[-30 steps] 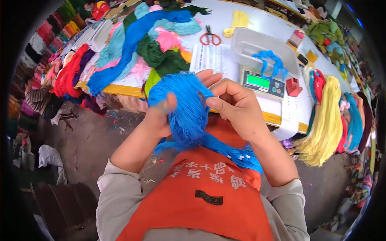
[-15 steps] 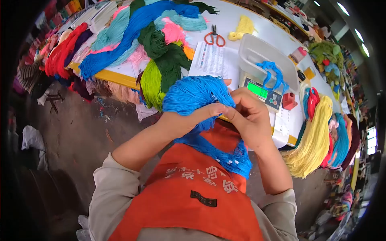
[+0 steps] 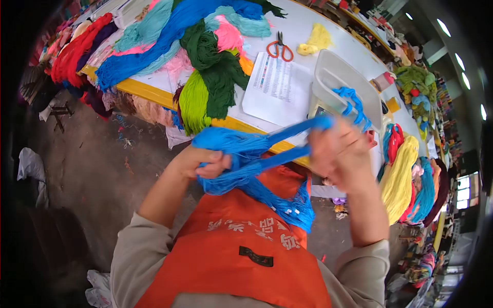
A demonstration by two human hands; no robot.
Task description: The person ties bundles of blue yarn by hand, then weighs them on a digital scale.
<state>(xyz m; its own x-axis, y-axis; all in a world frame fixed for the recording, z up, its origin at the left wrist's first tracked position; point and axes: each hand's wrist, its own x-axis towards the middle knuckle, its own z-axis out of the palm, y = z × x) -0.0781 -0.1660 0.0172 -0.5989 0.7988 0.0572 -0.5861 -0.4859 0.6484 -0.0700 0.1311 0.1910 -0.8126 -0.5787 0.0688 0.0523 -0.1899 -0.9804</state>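
Blue yarn skein (image 3: 231,143), frame centre: probably light, soft, tangle-prone; take by loop ends. Left hand (image 3: 200,163): grip closed around skein. Right hand (image 3: 343,154), blurred: grip closed on taut loop (image 3: 298,131).

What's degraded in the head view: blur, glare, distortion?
Head view: right hand smeared, probably motion blur, left hand clearer; head view: fisheye warping, curved table edge, black corners; head view: ceiling lights and window at right look blown out.
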